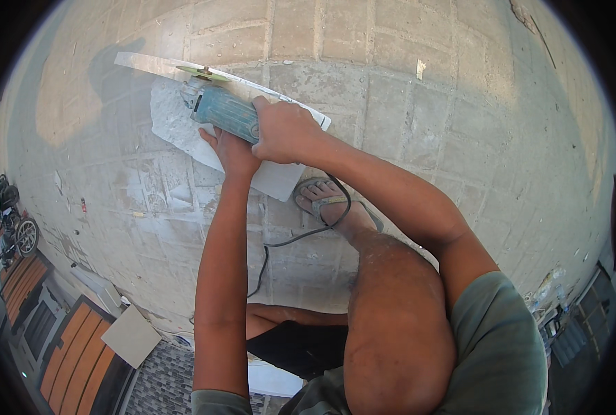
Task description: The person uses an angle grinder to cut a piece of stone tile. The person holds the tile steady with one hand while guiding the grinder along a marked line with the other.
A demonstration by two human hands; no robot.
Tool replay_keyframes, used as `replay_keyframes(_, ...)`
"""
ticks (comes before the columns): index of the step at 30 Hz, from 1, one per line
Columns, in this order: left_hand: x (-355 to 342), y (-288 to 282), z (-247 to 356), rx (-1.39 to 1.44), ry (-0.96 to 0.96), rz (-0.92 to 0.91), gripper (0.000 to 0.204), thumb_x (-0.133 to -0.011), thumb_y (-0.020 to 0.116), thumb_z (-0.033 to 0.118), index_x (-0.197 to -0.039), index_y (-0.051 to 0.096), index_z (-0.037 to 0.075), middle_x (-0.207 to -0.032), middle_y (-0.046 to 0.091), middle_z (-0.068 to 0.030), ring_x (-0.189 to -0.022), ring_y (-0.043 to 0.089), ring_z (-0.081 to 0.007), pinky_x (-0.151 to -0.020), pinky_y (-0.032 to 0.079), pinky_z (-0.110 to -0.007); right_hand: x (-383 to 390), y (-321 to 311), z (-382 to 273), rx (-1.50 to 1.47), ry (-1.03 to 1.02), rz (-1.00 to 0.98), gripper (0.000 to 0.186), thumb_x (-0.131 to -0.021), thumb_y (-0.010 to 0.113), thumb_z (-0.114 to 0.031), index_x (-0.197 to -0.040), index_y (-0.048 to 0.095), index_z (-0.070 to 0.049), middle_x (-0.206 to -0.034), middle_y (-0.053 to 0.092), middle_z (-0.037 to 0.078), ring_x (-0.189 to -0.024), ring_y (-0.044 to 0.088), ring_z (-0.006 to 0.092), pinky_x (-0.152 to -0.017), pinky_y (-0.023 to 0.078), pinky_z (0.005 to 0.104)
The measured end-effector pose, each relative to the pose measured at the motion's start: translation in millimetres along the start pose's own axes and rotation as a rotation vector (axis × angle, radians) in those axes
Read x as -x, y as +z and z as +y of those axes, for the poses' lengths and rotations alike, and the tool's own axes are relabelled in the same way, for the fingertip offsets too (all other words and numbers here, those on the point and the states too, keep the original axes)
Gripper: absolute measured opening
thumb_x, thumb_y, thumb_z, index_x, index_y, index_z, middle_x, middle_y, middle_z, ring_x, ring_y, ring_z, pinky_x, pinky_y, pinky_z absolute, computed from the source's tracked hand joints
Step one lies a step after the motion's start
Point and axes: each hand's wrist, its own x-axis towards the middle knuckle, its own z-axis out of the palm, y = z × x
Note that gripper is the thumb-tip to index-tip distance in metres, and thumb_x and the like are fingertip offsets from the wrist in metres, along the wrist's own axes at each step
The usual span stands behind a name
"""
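Observation:
A teal angle grinder (226,113) lies across a pale stone slab or tile (280,181), its greenish disc (201,71) at the slab's far edge. My right hand (287,130) is wrapped round the rear of the grinder's body. Against the near side of the tool, my left hand (235,153) is closed, with some fingers hidden beneath it and others spread low by the slab. White dust (171,111) covers the slab's left part. Beyond the disc runs a long narrow pale strip (145,63).
A black cord (301,238) loops past my sandalled foot (328,200), close to the slab. Dusty paving (418,131) surrounds the work. At the left are a motorcycle (17,225), wooden slatted panels (77,353) and a square tile (132,337).

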Motion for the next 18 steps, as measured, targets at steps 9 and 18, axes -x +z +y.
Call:
replay_keyframes(9,0.0,1.1,-3.6,-0.037,0.012,0.01,0.084,-0.076,0.079,0.046,-0.146,0.054,0.007,-0.156,0.048,-0.0203,-0.154,0.026,-0.0445,-0.12,-0.002,-0.074,7.4,-5.6,-2.6,0.0,0.005,-0.007,0.059,-0.071,0.077,-0.018,-0.121,0.057,0.006,-0.103,0.073,0.028,-0.098,0.074,0.0427,-0.086,0.06,0.0468)
replay_keyframes(18,0.5,1.7,-2.5,-0.035,0.01,0.025,0.083,-0.077,0.08,0.043,-0.146,0.053,0.007,-0.155,0.049,-0.0198,-0.154,0.027,-0.0443,-0.12,-0.001,-0.074,11.2,-5.1,-0.4,-0.016,0.019,-0.013,0.062,-0.072,0.078,-0.023,-0.122,0.056,0.006,-0.099,0.072,0.029,-0.098,0.072,0.0448,-0.086,0.059,0.0498)
